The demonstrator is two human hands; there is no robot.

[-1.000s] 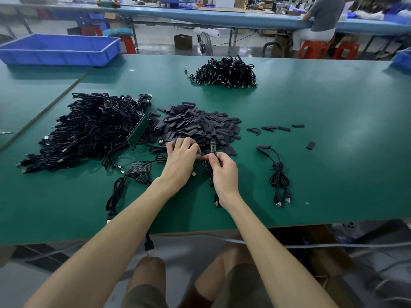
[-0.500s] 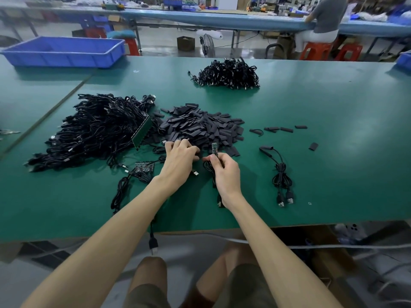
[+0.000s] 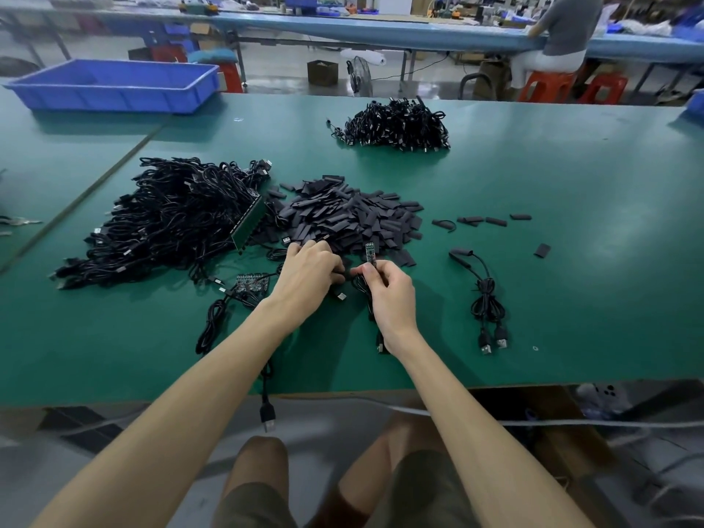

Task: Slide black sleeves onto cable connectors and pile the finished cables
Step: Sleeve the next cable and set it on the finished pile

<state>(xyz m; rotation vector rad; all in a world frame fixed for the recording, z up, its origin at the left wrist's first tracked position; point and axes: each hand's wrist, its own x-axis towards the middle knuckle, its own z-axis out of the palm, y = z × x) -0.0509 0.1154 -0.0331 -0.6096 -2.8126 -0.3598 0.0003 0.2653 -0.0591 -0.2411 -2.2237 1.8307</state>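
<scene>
Sleeves are lying heaped on the tabletop by the hands. Right hand is pinching a bare connector upright. Left hand is curling into the heap, hold unclear. It may be dragging out several sleeves, or jamming one on crooked.

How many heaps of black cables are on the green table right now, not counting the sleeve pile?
2. A large heap lies left of the sleeve pile; a smaller heap lies beyond that pile, farther from the camera. Stray single cables aren't counted.
</scene>
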